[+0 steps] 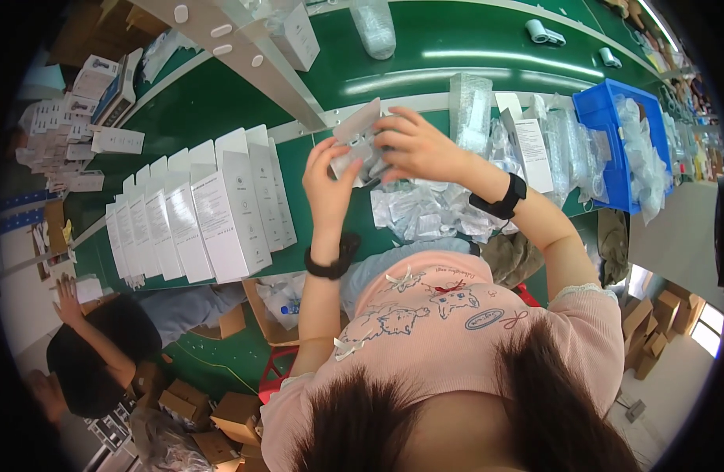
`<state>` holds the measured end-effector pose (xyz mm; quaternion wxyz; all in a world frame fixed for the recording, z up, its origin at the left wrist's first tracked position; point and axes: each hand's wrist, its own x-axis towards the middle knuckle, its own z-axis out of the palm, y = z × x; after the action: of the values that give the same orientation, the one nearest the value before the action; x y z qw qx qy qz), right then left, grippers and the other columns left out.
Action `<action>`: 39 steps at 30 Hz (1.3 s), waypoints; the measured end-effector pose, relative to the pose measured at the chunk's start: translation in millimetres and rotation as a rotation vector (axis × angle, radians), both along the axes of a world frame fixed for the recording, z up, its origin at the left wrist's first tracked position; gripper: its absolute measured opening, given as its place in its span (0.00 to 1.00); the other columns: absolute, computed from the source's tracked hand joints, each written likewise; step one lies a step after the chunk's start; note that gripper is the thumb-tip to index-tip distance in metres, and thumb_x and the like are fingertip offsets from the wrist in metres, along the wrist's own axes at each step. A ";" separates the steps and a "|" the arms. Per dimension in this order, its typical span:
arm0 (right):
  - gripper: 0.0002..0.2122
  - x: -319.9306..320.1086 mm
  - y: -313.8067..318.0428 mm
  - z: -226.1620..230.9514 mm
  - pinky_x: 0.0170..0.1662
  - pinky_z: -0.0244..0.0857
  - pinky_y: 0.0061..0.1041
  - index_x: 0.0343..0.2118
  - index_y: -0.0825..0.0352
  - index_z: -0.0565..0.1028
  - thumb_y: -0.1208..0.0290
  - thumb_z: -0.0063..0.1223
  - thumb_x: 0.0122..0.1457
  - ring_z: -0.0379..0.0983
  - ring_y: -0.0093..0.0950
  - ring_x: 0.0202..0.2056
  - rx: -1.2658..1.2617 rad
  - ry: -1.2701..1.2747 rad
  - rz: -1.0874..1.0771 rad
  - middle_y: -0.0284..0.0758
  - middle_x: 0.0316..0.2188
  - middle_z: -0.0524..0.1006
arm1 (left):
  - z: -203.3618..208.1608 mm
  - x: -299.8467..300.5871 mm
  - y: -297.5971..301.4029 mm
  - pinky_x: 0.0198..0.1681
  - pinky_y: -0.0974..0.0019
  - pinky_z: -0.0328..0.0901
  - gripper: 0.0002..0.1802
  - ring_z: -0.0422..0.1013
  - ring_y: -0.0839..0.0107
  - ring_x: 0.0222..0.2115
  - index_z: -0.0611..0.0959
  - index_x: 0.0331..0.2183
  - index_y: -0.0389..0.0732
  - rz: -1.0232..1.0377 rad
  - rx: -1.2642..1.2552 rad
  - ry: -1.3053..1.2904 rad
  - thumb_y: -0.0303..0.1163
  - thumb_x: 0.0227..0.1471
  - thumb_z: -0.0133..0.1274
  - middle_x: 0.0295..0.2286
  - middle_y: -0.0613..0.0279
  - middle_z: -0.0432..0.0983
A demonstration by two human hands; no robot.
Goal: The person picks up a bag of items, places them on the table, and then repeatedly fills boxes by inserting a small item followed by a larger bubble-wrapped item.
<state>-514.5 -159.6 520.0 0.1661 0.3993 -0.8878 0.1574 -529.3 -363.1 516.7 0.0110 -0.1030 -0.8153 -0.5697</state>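
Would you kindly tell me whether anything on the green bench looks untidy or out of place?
Yes, mildly: the clear plastic packets lie in a jumbled heap near the right hand, unlike the neat row of white boxes, and bagged items droop over the rim of the blue bin. No damage shows.

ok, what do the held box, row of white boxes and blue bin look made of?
Held box: probably thin card, going by its flat flap; blur leaves the finish unclear.
Row of white boxes: likely coated paperboard; crisp folds, upright flaps, some shine on the printed faces.
Blue bin: apparently moulded plastic, finish hard to judge; even colour, rigid-looking walls, formed rim.
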 end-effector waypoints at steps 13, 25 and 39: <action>0.50 -4.5 8.1 -23.1 0.57 0.45 0.31 0.58 0.65 0.44 0.69 0.67 0.31 0.48 0.37 0.57 -0.789 -0.710 -0.288 0.45 0.56 0.51 | 71.3 42.8 -111.8 0.50 0.35 0.40 0.42 0.42 0.43 0.55 0.53 0.56 0.46 0.279 -1.277 -0.171 0.31 0.40 0.55 0.55 0.43 0.41; 0.45 -179.4 201.8 -70.4 0.48 0.59 0.29 0.57 0.65 0.46 0.72 0.65 0.36 0.59 0.33 0.49 -1.098 -0.167 -0.791 0.40 0.51 0.59 | 7.3 56.0 -11.9 0.50 0.55 0.50 0.59 0.52 0.48 0.49 0.47 0.56 0.39 -0.243 -1.217 -0.276 0.34 0.25 0.65 0.52 0.42 0.47; 0.32 -264.5 24.4 -57.5 0.41 0.63 0.35 0.52 0.67 0.57 0.55 0.52 0.46 0.65 0.41 0.42 -0.189 -0.499 -0.981 0.51 0.42 0.64 | -108.9 -32.8 -29.5 0.48 0.63 0.56 0.44 0.61 0.58 0.45 0.56 0.53 0.38 -0.415 -0.296 -0.528 0.34 0.35 0.60 0.44 0.47 0.63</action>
<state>-779.0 -135.2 462.5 0.0398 -0.1264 -0.9641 0.2301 -562.1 -392.6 407.9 -0.3308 -0.1159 -0.8255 -0.4425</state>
